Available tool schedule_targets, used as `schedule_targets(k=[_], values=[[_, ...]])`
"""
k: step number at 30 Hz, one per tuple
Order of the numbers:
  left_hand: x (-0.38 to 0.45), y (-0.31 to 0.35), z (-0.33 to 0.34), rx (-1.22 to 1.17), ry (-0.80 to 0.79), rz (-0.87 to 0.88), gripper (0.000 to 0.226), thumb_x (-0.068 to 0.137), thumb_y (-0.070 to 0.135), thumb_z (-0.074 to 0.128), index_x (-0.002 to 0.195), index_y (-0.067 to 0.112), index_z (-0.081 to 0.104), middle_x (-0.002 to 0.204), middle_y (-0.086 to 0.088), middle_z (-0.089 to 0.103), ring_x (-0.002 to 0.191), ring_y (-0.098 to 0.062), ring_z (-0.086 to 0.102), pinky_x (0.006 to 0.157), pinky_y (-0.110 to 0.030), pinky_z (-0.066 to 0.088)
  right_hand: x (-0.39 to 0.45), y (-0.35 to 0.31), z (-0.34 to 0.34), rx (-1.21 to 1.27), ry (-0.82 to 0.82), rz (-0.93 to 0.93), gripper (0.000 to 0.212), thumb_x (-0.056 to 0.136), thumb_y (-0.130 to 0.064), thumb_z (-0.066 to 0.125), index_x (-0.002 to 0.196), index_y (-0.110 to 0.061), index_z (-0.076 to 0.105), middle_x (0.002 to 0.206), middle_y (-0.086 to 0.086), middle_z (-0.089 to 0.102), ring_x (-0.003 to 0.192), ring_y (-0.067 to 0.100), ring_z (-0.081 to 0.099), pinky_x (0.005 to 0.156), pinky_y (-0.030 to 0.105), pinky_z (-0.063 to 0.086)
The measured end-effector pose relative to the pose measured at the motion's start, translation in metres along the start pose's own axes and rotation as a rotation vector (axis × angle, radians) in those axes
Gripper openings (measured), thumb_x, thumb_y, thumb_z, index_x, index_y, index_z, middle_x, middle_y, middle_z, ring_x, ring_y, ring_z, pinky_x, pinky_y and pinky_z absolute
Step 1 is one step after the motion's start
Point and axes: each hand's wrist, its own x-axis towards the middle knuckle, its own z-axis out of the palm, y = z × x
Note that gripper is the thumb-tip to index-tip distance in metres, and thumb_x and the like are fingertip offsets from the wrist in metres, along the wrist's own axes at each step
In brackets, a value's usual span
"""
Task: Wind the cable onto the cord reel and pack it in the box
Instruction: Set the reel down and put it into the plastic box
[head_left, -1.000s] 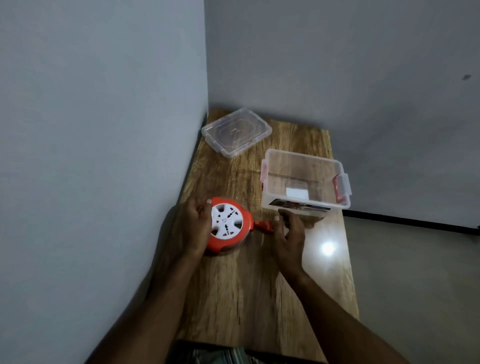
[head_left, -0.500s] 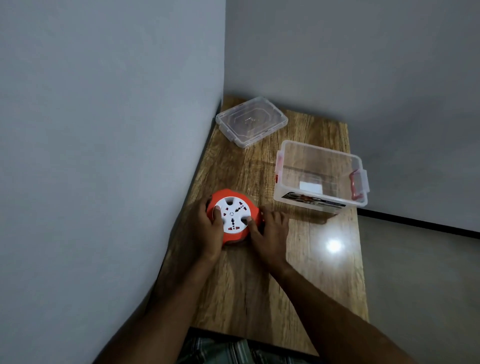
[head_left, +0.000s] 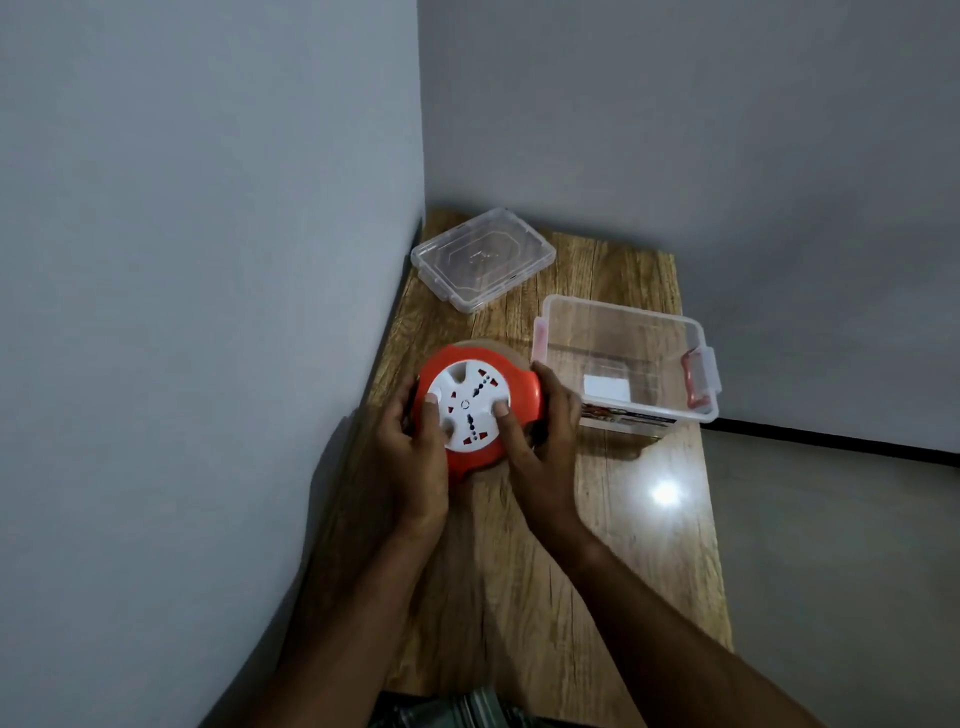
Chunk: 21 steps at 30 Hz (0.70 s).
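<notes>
Both hands, left hand (head_left: 415, 457) and right hand (head_left: 545, 447), grip the orange cord reel (head_left: 480, 410) beside the clear box (head_left: 623, 317).

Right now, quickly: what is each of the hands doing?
Left hand: grips the orange cord reel.
Right hand: grips the same reel from its other side.

No legible text anywhere. Printed label (head_left: 626, 417) on front wall of clear box (head_left: 696, 332), just right of right hand (head_left: 545, 441): coloured, too blurred to read. White sticker (head_left: 606, 387) inside box: blank. Socket face of cord reel (head_left: 519, 384), between both hands: markings only, unreadable.
</notes>
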Motion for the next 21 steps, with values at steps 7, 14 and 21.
schedule_targets(k=[7, 14, 21], values=[[0.02, 0.039, 0.07, -0.092, -0.194, 0.06, 0.035, 0.101, 0.025, 0.061, 0.136, 0.027, 0.062, 0.129, 0.008, 0.07, 0.115, -0.014, 0.069, 0.089, -0.042, 0.062, 0.072, -0.036, -0.071, -0.122, 0.091, -0.111, 0.053, 0.096, -0.023, 0.067, 0.145, -0.019, 0.046, 0.136, 0.004, 0.054, 0.119, 0.011, 0.06, 0.08, 0.021, 0.058], [0.021, 0.046, 0.156, 0.212, -0.351, 0.297, 0.037, 0.096, 0.007, 0.066, 0.133, 0.011, 0.065, 0.127, -0.003, 0.072, 0.118, -0.016, 0.067, 0.099, -0.029, 0.055, 0.128, -0.004, -0.136, -0.405, 0.235, -0.004, 0.048, 0.099, -0.013, 0.059, 0.145, -0.011, 0.046, 0.137, 0.011, 0.048, 0.119, 0.016, 0.052, 0.099, 0.027, 0.051], [0.028, 0.025, 0.177, 0.522, -0.466, 0.261, 0.029, 0.097, -0.001, 0.054, 0.119, 0.007, 0.07, 0.114, -0.008, 0.075, 0.106, -0.023, 0.07, 0.08, -0.025, 0.052, 0.132, 0.035, -0.145, -0.715, 0.157, 0.147, 0.04, 0.097, -0.019, 0.062, 0.135, -0.009, 0.053, 0.124, 0.011, 0.061, 0.108, 0.024, 0.063, 0.082, 0.031, 0.05]])
